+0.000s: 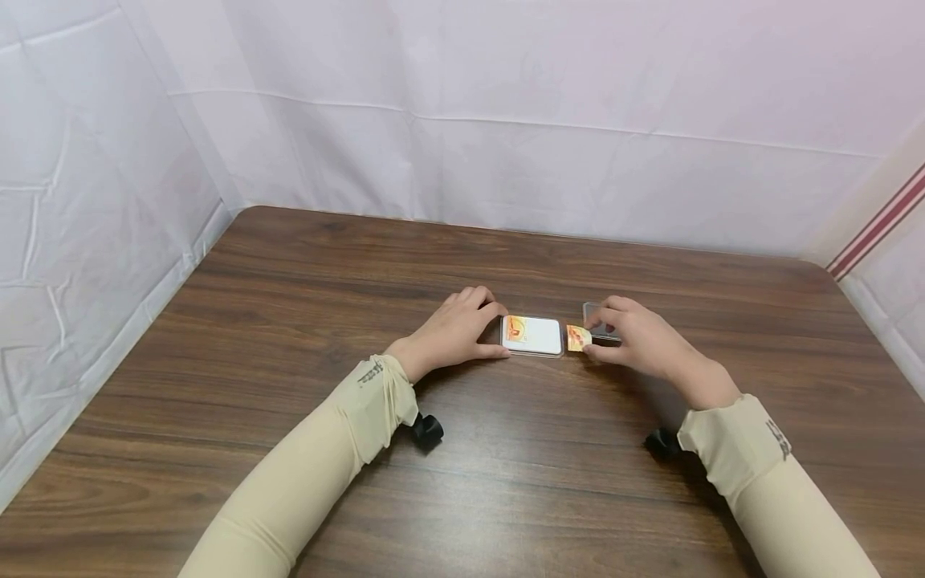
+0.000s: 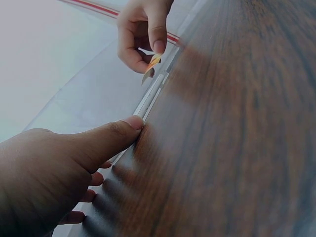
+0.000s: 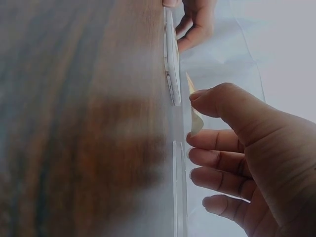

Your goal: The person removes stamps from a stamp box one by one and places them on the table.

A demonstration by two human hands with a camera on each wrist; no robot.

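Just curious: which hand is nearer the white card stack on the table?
Left. The left hand touches the white card stack; the right hand sits apart, pinching a card.

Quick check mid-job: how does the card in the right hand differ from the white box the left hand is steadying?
The card is small, thin and mostly orange; the white box is larger, thicker and mostly white. The card is lifted and tilted, pinched by the right hand; the white box lies flat on the table, with the left hand touching its left end. Both carry an orange-red print.
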